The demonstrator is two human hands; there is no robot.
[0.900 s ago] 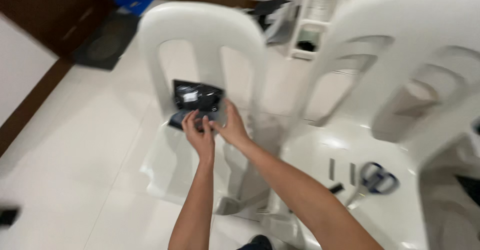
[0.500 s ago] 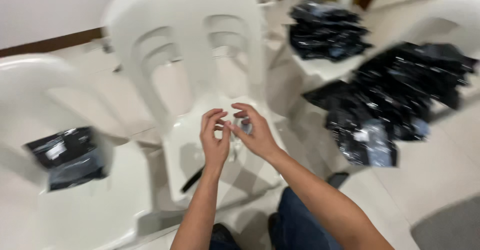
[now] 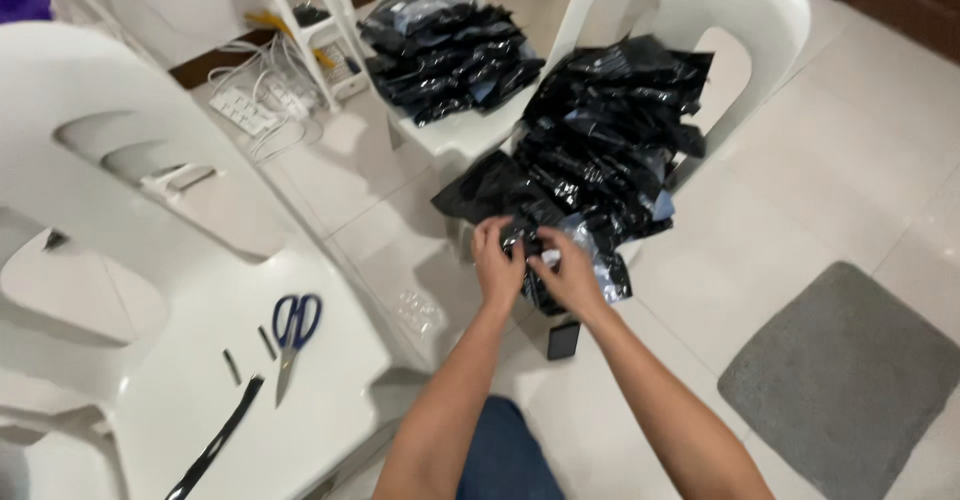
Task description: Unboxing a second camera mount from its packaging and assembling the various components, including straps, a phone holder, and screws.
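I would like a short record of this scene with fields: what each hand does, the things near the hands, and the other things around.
left hand: at the near edge of the black packets, fingers on one
right hand: beside the left, fingers on the same packet
black packets: heaped on a white chair
second heap: on a further seat
scissors: blue handles, on the near white chair
grey mat: on the floor at right
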